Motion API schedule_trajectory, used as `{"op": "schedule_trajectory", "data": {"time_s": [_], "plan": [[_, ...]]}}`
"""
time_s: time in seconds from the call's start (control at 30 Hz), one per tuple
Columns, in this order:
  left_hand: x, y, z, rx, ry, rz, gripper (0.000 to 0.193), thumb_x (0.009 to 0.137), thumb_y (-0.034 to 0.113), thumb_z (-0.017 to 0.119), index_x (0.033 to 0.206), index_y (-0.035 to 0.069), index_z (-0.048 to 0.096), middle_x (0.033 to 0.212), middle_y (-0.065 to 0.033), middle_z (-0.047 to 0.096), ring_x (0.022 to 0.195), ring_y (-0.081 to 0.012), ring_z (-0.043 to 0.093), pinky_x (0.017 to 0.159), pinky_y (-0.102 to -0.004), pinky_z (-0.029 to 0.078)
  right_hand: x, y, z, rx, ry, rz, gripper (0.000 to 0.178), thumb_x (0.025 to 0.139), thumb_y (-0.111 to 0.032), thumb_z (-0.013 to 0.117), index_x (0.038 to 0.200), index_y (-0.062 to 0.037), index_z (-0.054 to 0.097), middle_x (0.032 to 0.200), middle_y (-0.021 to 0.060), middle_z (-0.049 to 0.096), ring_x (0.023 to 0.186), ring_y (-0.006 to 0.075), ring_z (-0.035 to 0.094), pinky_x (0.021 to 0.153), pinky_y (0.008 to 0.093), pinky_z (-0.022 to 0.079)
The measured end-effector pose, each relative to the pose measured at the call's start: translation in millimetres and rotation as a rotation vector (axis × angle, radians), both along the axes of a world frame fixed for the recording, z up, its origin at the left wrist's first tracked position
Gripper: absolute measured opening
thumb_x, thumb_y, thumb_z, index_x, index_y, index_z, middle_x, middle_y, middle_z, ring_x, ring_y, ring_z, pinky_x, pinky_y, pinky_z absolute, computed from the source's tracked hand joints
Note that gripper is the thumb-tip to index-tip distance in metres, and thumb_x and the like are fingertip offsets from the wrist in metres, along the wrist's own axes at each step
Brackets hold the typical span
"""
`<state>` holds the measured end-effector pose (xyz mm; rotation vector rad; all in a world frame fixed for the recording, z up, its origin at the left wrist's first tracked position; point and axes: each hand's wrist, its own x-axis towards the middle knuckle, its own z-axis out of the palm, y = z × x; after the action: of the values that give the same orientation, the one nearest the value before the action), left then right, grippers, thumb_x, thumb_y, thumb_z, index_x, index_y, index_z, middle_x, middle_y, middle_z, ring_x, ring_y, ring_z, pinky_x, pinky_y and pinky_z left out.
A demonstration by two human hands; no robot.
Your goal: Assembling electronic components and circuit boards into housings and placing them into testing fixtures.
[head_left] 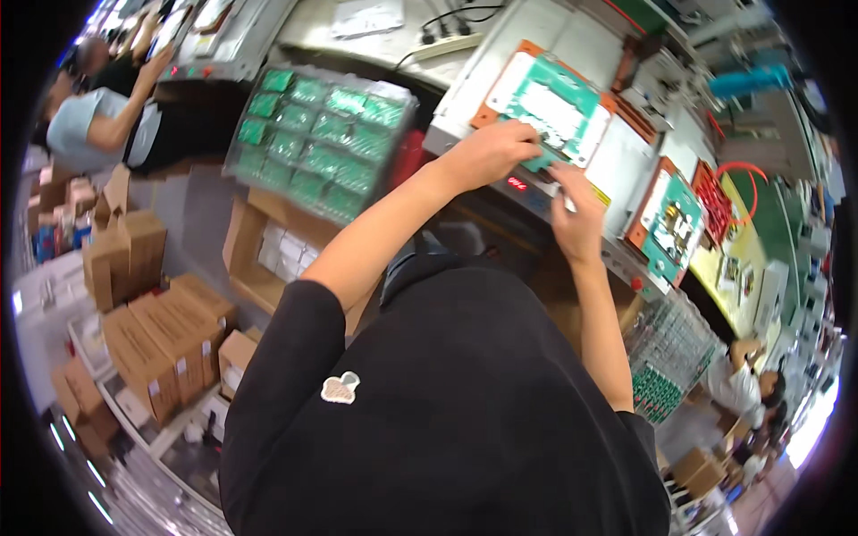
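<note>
My left hand (497, 154) reaches over the front edge of a green fixture plate (579, 87) set in an orange and white frame. Its fingers are curled together against the plate; whatever they hold is hidden. Close by on the right, my right hand (581, 214) has its fingertips at the plate's near corner, thumb apart from the fingers. A pale rectangular area with small components (547, 112) shows in the middle of the plate. Below the hands, a small red lit display (517, 184) sits on the machine's front face.
Left of the machine stands a clear tray (308, 143) of bagged green circuit boards, above an open carton (239, 241). A second green fixture (668, 228) lies to the right, beside a rack of boards (666, 357). Cardboard boxes (165, 348) fill the lower left. Other people work at both sides.
</note>
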<state>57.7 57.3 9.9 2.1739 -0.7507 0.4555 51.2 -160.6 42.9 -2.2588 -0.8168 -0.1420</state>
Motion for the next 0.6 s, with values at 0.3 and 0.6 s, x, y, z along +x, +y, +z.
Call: {"op": "schedule_trajectory", "data": {"time_s": [0.3, 0.6], "plan": [[-74.5, 226.9, -89.7, 0.094, 0.050, 1.275, 0.043, 0.079, 0.006, 0.062, 0.119, -0.009, 0.056, 0.129, -0.0284, 0.055, 0.125, -0.0424, 0.049, 0.109, -0.0471, 0.036, -21.4, -41.6, 73.5, 0.149, 0.253, -0.122, 0.020, 0.086, 0.014, 0.050, 0.096, 0.0068, 0.066, 0.098, 0.0125, 0.067, 0.081, 0.0163, 0.063, 0.075, 0.0257, 0.050], [-178.9, 331.6, -124.1, 0.422, 0.720, 1.421, 0.046, 0.085, 0.015, 0.061, 0.127, -0.003, 0.052, 0.114, -0.0245, 0.062, 0.107, -0.0399, 0.060, 0.089, -0.0502, 0.047, -26.6, 4.1, 99.5, 0.092, 0.493, 0.041, 0.022, 0.083, 0.017, 0.048, 0.091, 0.0068, 0.066, 0.097, 0.0148, 0.067, 0.072, 0.0160, 0.062, 0.067, 0.0253, 0.050]]}}
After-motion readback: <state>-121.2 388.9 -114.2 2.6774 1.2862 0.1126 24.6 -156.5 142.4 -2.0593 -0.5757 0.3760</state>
